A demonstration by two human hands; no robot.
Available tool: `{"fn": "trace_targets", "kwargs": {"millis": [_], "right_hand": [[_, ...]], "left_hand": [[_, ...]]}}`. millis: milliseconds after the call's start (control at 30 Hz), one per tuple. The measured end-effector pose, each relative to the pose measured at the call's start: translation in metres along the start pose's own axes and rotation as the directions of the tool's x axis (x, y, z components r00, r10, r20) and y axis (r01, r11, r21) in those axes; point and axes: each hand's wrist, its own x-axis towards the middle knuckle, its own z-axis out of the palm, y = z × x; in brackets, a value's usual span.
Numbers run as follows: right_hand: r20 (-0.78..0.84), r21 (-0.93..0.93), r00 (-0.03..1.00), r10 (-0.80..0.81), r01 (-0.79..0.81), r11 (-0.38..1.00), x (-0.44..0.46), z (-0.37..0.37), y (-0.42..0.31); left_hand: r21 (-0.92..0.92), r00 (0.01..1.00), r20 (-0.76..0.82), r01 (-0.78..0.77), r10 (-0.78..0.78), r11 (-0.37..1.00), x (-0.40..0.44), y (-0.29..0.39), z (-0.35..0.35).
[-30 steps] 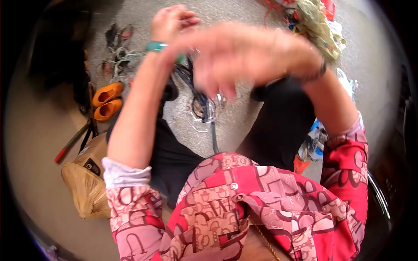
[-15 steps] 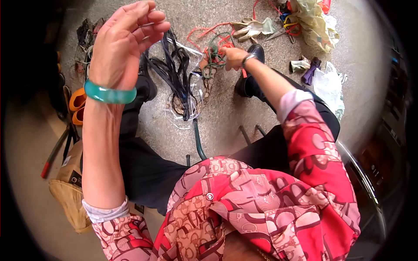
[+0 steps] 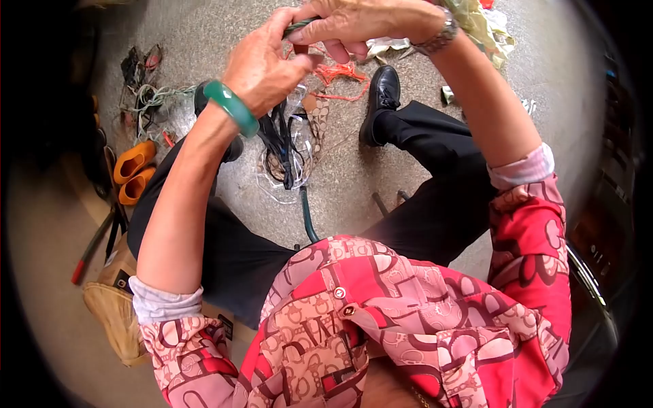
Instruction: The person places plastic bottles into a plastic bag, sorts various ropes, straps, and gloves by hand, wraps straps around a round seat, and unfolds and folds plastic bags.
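My left hand point(image 3: 269, 68), below a green bangle, is raised at the top of the view, its fingers closed around a dark green cord point(image 3: 299, 27). Touching it from the right, my right hand point(image 3: 347, 26) pinches the same cord between thumb and fingers. Part of the cord is hidden by the fingers. Under the hands, a tangle of orange-red string point(image 3: 340, 72) lies on the floor. A bundle of black straps point(image 3: 286, 146) with clear plastic strips rests between my feet.
Orange shoes point(image 3: 134, 163) and a cardboard box point(image 3: 121, 262) are at the left, beside a red-tipped handle point(image 3: 79, 272). Pale cords point(image 3: 153, 98) lie at the upper left. Yellowish cloth point(image 3: 479, 27) lies at the upper right. My black shoe point(image 3: 384, 92) stands near the middle.
My right hand has lifted from the floor tangle and moved up to my left hand. The green cord from the tangle is now between both hands. My left hand has moved right and closed.
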Motion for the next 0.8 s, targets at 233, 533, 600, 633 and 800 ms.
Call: {"fn": "trace_targets", "kwargs": {"millis": [233,533,600,633,800], "right_hand": [[-0.614,-0.772,0.725,-0.313,-0.467,0.431,-0.075,-0.052,0.071],[-0.553,0.624,0.548,0.628,-0.228,0.748,-0.168,-0.050,0.158],[-0.651,0.714,0.551,0.522,0.211,0.668,-0.171,-0.039,0.149],[-0.659,0.708,0.543,0.520,0.216,0.672,-0.176,-0.041,0.152],[-0.728,0.594,0.593,0.343,0.296,0.748,-0.167,-0.053,0.159]], "left_hand": [[-0.297,0.984,0.076,0.174,-0.158,0.939,0.010,0.020,-0.041],[-0.864,0.870,-0.091,0.173,-0.485,0.472,0.015,0.001,-0.088],[-0.877,0.884,-0.055,0.179,-0.464,0.446,0.016,-0.004,-0.096],[-0.888,0.894,-0.023,0.188,-0.448,0.420,0.017,-0.006,-0.099],[-0.674,0.768,-0.395,0.130,-0.504,0.727,0.023,0.003,-0.094]]}}
